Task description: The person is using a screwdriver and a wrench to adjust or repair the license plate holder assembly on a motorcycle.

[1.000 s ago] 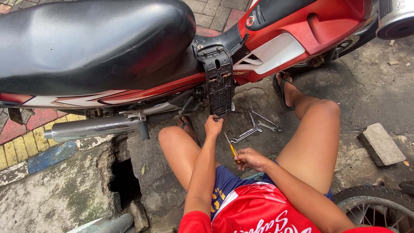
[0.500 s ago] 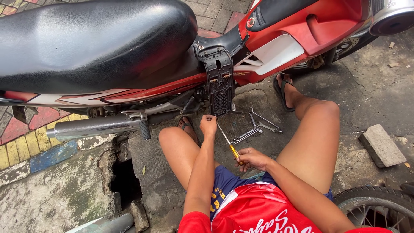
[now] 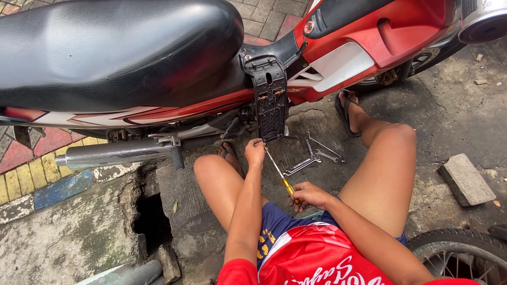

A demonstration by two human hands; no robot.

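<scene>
The person sits on the concrete ground [image 3: 449, 121] beside a red motorcycle [image 3: 369, 42] with a black seat [image 3: 116, 47]. A black plastic panel [image 3: 270, 100] hangs down from the side of the motorcycle, below the back end of the seat.

The right hand [image 3: 309, 194] is closed around the yellow handle of a screwdriver [image 3: 280, 174]. The shaft goes up and to the left, and its tip is at the lower edge of the black panel. The left hand [image 3: 255, 152] is at the same place; its fingers are pinched together close to the tip, touching the shaft or something small there. I cannot tell which, because this part is too small to see.

On the ground just to the right of the panel lie some metal wrenches [image 3: 317, 155], near the screwdriver but not touching the hands. A grey exhaust pipe [image 3: 116, 153] goes to the left under the seat. A piece of grey brick [image 3: 465, 179] lies well apart, toward the right side, and a wheel [image 3: 465, 256] shows at the bottom right corner.

As I judge it, the work is in the middle: the panel looks already loose from its upper place, but it is still attached at the bottom, where the screwdriver works now. The panel is not yet free from the motorcycle.
</scene>
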